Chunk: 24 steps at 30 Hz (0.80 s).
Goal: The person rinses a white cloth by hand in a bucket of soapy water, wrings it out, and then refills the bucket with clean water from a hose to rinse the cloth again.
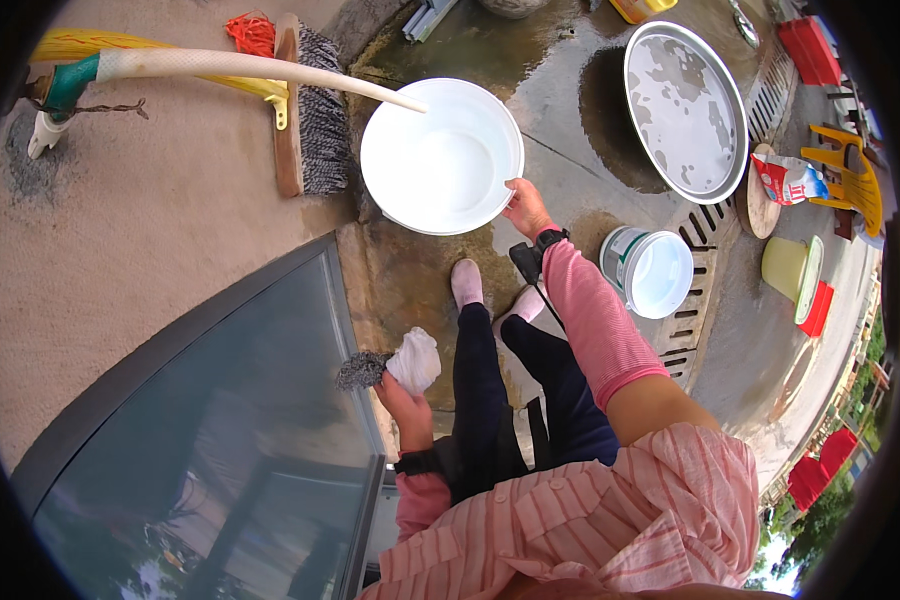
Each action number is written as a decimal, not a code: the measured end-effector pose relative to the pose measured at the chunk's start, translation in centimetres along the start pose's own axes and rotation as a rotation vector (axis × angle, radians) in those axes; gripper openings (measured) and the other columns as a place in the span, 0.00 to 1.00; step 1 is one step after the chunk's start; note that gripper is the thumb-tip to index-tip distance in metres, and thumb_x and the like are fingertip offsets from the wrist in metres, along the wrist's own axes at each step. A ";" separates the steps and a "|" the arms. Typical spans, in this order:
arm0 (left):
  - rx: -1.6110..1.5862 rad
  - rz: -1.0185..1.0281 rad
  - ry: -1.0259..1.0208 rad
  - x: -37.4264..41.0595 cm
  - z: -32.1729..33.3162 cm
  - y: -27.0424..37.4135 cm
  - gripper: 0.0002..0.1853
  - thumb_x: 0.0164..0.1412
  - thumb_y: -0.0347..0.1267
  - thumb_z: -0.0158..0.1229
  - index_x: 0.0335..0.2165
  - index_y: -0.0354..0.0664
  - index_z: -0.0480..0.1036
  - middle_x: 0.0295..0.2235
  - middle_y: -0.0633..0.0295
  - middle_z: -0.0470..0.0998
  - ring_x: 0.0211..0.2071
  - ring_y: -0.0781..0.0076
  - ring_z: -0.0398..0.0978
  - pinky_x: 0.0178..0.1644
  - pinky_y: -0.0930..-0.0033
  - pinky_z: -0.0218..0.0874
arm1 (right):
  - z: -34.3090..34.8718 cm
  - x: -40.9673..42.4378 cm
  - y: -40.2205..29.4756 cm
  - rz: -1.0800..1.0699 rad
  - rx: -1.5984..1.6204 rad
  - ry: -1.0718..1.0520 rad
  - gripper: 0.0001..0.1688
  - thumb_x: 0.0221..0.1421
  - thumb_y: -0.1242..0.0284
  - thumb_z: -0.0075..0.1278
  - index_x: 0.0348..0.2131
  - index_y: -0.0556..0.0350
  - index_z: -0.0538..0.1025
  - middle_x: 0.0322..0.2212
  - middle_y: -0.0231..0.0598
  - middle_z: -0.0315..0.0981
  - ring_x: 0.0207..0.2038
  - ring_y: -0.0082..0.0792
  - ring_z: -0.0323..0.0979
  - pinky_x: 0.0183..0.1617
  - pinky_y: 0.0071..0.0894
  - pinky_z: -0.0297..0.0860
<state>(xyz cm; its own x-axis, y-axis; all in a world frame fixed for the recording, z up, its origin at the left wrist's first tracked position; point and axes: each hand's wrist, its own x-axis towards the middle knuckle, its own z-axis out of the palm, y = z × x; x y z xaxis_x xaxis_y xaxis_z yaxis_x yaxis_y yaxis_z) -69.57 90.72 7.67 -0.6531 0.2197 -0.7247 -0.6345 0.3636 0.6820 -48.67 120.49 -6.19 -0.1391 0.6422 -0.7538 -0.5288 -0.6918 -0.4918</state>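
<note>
My right hand (529,208) grips the rim of a white plastic tub (487,112), thumb on the inner side. The tub's bright inside makes it hard to tell whether water is in it. A pale hose (270,66) reaches from the wall tap (69,82), its end over the tub's far left side. Lower down, near the glass door, my left hand (409,412) holds a grey steel wool scourer (362,371) together with a crumpled white cloth (415,360). Both hands are apart from each other.
A wood-backed brush head (289,112) leans at the wall beside the tub. On the wet concrete stand a wide metal basin (741,142) and a white bucket (621,259). A slotted drain (686,322) runs past them. The glass door (217,420) is close on my left.
</note>
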 end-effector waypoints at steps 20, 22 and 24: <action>-0.070 -0.119 -0.652 2.0 20.1 5.5 0.30 0.58 0.40 0.50 0.54 0.43 0.49 0.48 0.53 0.61 0.48 0.57 0.63 0.46 0.52 0.60 | -3.2 -9.5 -0.8 -0.068 -0.705 0.030 0.38 0.50 0.67 0.50 0.57 0.47 0.52 0.49 0.50 0.57 0.48 0.41 0.61 0.44 0.39 0.68; -0.089 -0.135 -0.728 2.3 20.1 5.9 0.37 0.58 0.42 0.49 0.58 0.47 0.40 0.50 0.47 0.57 0.49 0.48 0.60 0.46 0.50 0.60 | -4.5 -12.2 -0.1 -0.038 -0.690 0.019 0.36 0.50 0.69 0.50 0.56 0.49 0.54 0.48 0.49 0.58 0.46 0.39 0.63 0.42 0.36 0.69; -0.047 -0.158 -0.686 1.4 19.9 5.8 0.35 0.58 0.41 0.49 0.58 0.49 0.43 0.51 0.45 0.56 0.49 0.48 0.61 0.47 0.50 0.60 | -6.0 -14.5 0.3 0.000 -0.694 0.045 0.34 0.49 0.71 0.49 0.55 0.51 0.56 0.47 0.48 0.59 0.42 0.37 0.65 0.39 0.34 0.70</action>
<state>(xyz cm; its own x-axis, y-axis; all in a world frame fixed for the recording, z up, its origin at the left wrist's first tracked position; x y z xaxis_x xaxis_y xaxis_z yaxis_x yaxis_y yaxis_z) -65.95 111.11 8.62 -0.1537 0.6941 -0.7032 -0.7278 0.4019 0.5557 -41.84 108.98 1.97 -0.0968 0.6381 -0.7638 0.1306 -0.7527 -0.6453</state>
